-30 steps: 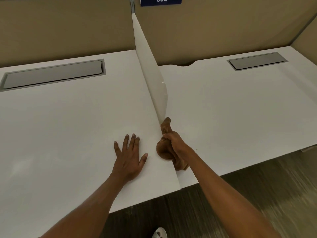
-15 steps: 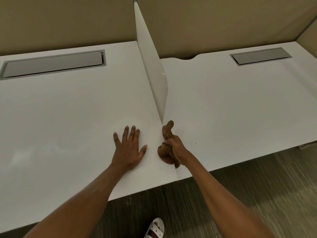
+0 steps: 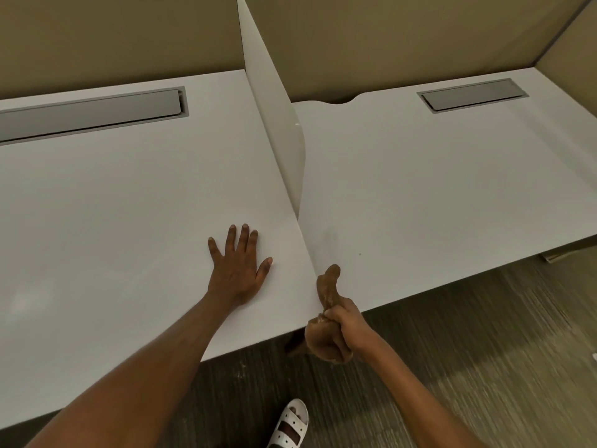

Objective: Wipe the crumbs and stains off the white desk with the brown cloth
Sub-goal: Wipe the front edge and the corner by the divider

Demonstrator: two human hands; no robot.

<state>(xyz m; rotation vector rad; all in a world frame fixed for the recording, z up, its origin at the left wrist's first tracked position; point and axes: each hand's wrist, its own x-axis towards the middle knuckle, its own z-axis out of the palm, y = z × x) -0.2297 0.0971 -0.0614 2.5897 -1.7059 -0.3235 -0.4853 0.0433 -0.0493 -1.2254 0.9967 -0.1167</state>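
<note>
Right hand, fisted around the brown cloth, has slid back to the desk edge.

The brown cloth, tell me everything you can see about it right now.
The brown cloth is a soft, plain tan-brown fabric, bunched and twisted rather than spread flat. The right hand grips it in a closed fist at the front edge of the white desk, close to the seam below the white divider panel. One rounded, twisted end sticks up above the fist over the desk surface; the larger wad bulges below the fist, past the desk edge. Whether it presses on the desk is unclear.
</note>
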